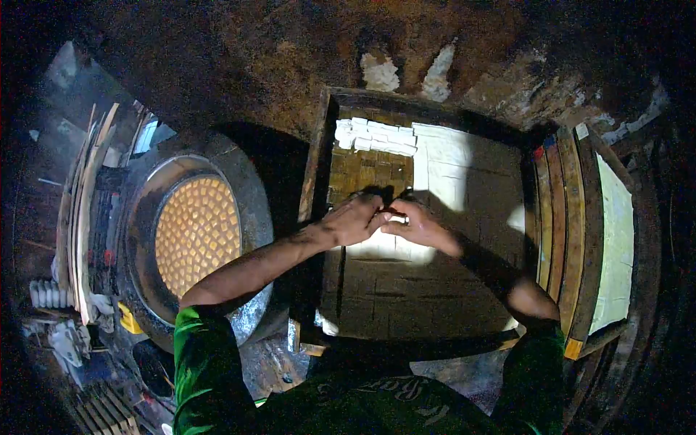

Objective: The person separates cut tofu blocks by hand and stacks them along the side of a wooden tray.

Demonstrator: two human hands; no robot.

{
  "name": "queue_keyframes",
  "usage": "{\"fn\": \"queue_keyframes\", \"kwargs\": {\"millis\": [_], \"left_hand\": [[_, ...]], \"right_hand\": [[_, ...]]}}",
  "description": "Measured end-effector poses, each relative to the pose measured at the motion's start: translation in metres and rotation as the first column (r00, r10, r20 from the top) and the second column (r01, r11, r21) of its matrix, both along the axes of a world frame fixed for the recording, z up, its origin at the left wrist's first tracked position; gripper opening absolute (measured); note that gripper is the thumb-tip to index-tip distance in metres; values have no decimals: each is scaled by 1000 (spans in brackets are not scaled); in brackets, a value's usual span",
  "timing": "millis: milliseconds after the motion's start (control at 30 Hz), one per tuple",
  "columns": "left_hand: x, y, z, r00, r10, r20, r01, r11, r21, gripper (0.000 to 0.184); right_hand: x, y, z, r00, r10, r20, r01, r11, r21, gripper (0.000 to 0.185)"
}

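Note:
A wooden-framed tray [314,163] with a woven base lies in front of me. White blocks [375,136] stand in short rows at its upper left, and a white sheet with cut lines [439,156] covers the upper right part. My left hand [357,220] and my right hand [416,226] meet over the tray's middle left, fingers bent and close together. Something small and pale shows between the fingertips, too small to name. Below the hands, more of the white layer lies partly in shadow.
At left a round pan [254,217] holds many small yellowish pieces [197,232]. Beyond it stand long wooden strips [85,217] and a yellow object [130,319]. Wooden frames [573,239] are stacked at right beside another pale-filled tray [612,246]. A stained wall lies ahead.

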State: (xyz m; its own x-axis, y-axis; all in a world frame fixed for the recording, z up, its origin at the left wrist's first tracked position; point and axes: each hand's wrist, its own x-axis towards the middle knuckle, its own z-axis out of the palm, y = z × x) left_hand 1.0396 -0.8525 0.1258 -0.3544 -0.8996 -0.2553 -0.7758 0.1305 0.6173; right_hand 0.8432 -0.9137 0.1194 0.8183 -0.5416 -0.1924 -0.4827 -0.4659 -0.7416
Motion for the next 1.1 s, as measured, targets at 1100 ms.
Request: {"fn": "queue_keyframes", "kwargs": {"millis": [1100], "left_hand": [[4, 64, -19, 941, -38, 335, 206, 852, -481, 67]], "right_hand": [[-12, 55, -31, 994, 109, -31, -105, 786, -609, 78]]}}
